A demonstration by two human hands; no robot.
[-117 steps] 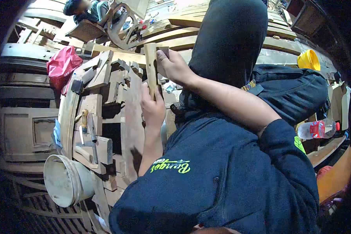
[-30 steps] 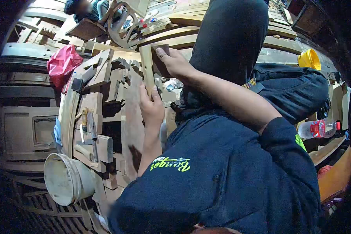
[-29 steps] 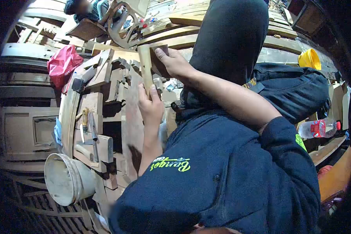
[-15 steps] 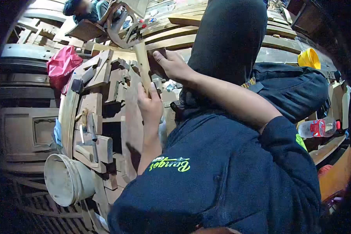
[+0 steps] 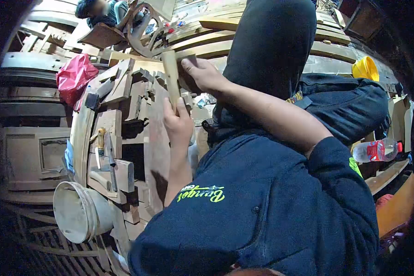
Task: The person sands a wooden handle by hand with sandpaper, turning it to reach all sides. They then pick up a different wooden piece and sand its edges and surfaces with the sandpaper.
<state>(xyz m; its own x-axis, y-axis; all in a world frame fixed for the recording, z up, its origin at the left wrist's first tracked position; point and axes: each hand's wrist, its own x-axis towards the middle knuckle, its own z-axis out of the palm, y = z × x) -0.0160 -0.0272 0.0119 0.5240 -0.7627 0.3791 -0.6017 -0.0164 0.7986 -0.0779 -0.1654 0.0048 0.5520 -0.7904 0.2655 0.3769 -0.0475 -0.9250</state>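
My left hand is closed around the lower end of a narrow, pale piece of wood, which stands up nearly straight in front of my raised knee. Thumb up, my right hand grips a dark brown sheet that looks like sandpaper and keeps it right at the wood's right side. Part of the sheet is hidden behind my fingers. Left of my left hand are stacked wooden blocks, with a wooden-handled tool and a dark-handled blade lying on them.
A whitish bucket lies tipped at lower left, and a pink plastic bag sits above it. Another person is at the far upper left, by a curved wooden frame. To my right are a yellow container and a water bottle.
My right hand and the dark sheet have shifted slightly along the wood. The piece of wood has moved a little to the right, still in my left hand.
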